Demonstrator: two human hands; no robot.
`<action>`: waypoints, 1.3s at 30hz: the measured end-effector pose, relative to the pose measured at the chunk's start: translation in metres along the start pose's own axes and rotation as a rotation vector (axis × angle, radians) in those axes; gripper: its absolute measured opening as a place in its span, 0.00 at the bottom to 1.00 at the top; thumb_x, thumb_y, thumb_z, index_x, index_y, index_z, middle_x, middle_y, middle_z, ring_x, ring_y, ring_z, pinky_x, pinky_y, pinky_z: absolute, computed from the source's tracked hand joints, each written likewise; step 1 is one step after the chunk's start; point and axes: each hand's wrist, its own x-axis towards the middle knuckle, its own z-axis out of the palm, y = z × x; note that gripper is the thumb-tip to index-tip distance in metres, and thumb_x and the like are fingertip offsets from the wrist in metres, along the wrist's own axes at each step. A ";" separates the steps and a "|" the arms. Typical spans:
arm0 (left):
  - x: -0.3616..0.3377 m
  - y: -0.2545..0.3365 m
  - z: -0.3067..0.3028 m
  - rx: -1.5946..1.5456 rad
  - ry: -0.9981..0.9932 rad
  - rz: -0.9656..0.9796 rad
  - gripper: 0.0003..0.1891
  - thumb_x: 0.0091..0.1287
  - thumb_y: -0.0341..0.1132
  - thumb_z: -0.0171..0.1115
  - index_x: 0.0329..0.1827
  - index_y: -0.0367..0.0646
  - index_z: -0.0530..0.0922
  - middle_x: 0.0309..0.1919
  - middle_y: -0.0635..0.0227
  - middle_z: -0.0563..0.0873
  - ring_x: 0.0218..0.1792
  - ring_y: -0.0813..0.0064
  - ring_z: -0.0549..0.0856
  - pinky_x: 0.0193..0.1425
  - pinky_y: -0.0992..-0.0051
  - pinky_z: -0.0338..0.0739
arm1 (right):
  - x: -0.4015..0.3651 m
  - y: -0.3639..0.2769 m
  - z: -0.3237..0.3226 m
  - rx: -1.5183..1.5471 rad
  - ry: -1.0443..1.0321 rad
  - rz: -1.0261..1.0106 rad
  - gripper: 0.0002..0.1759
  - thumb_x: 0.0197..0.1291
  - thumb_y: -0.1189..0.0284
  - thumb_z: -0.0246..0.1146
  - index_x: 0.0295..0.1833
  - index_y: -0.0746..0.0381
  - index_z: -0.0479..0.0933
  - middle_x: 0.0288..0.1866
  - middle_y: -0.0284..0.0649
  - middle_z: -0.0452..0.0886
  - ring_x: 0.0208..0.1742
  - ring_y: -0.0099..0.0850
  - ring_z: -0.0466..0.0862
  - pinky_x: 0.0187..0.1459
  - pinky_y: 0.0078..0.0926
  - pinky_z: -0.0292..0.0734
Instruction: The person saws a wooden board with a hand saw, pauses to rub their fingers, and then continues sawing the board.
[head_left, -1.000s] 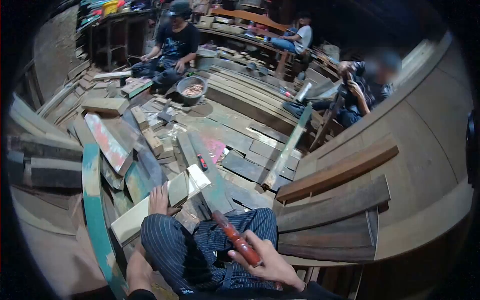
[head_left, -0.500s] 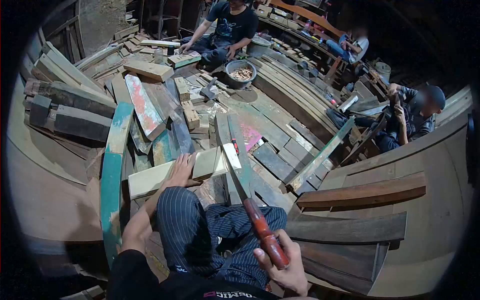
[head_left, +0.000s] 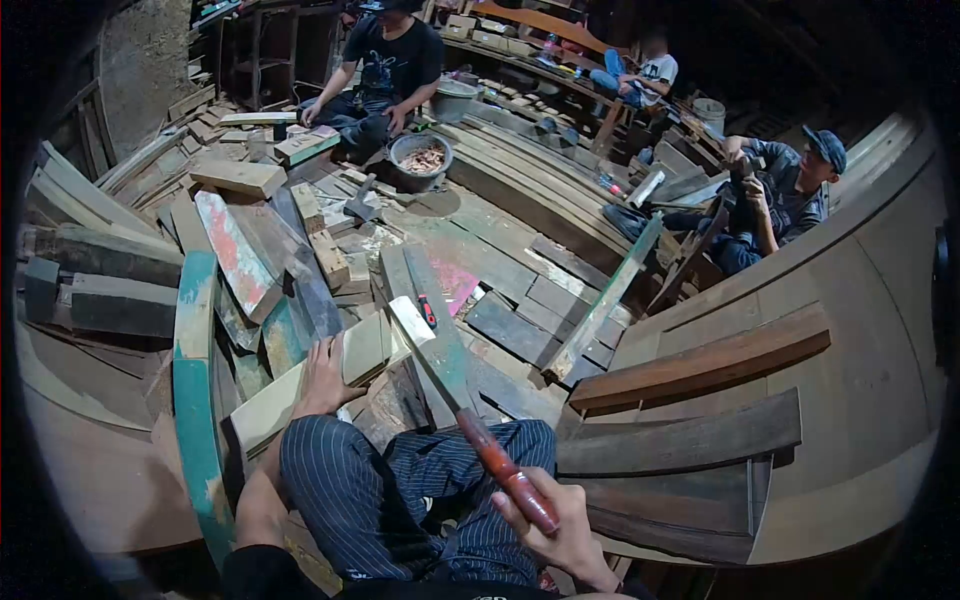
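My right hand [head_left: 558,522] is closed around the red-brown wooden handle of a saw [head_left: 508,475] in front of my lap. Its thin blade runs up and away to the left, meeting a pale wooden board [head_left: 272,402] near the board's far end. Over the top of that board my left hand [head_left: 322,380] is clamped, beside my left knee. The board slants across a weathered plank [head_left: 448,365] that lies underneath. On this plank, just past the blade, rests a tool with a red and black handle [head_left: 427,312].
Stacked timber and a teal-painted beam [head_left: 193,390] fill the left side. Curved dark wooden pieces [head_left: 690,440] lie on a panel at right. A seated person [head_left: 385,70] is behind a bucket of wood chips [head_left: 422,160]; another person [head_left: 790,190] crouches at right, a third farther back.
My view has swung slightly right, so the scene sits farther left. The saw slants more to the left, still against the board; both hands keep their holds.
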 end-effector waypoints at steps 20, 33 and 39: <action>0.001 -0.013 0.012 0.020 -0.071 0.113 0.57 0.45 0.50 0.83 0.77 0.34 0.63 0.65 0.42 0.74 0.67 0.41 0.72 0.75 0.50 0.64 | 0.080 0.080 0.107 0.148 0.152 -0.159 0.11 0.67 0.74 0.69 0.45 0.67 0.75 0.23 0.51 0.80 0.22 0.44 0.85 0.27 0.32 0.77; -0.002 0.001 0.003 0.129 -0.168 0.099 0.60 0.42 0.52 0.83 0.80 0.43 0.63 0.62 0.45 0.74 0.65 0.46 0.74 0.73 0.53 0.69 | 0.045 0.065 0.108 0.180 0.127 0.021 0.11 0.69 0.75 0.67 0.52 0.66 0.77 0.26 0.43 0.81 0.22 0.27 0.83 0.27 0.27 0.76; -0.003 -0.004 0.007 0.136 -0.104 0.031 0.60 0.43 0.53 0.83 0.79 0.38 0.63 0.64 0.46 0.74 0.65 0.46 0.73 0.73 0.53 0.69 | -0.002 0.043 0.065 0.124 0.054 0.121 0.12 0.67 0.74 0.69 0.51 0.68 0.77 0.32 0.45 0.86 0.26 0.32 0.87 0.31 0.27 0.80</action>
